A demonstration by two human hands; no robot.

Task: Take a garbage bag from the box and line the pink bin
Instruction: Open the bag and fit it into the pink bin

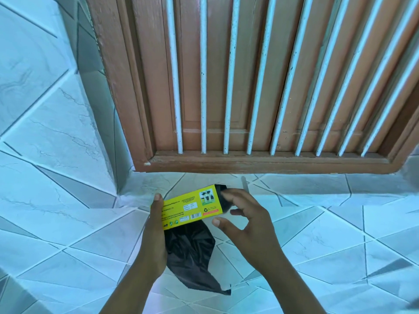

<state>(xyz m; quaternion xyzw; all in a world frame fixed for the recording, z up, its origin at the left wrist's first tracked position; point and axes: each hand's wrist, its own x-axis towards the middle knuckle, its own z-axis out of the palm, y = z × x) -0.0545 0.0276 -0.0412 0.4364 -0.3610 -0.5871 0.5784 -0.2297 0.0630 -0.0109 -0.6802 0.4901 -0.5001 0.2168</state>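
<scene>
A yellow garbage-bag box [192, 207] is held level over the tiled ledge, with my left hand [154, 241] shut around its left end. A loose black garbage bag [190, 252] hangs crumpled below the box, coming out from under my left palm. More black plastic [223, 200] shows in the box's open right end. My right hand [251, 225] is at that end with fingers spread. Its index fingertip rests on the black plastic and its thumb is apart, below the box. No pink bin is in view.
A brown wooden frame [260, 163] with white vertical bars [203, 87] stands right behind the box. Pale tiles with dark diagonal lines cover the ledge [328, 234] under my hands and the wall [45, 109] on the left.
</scene>
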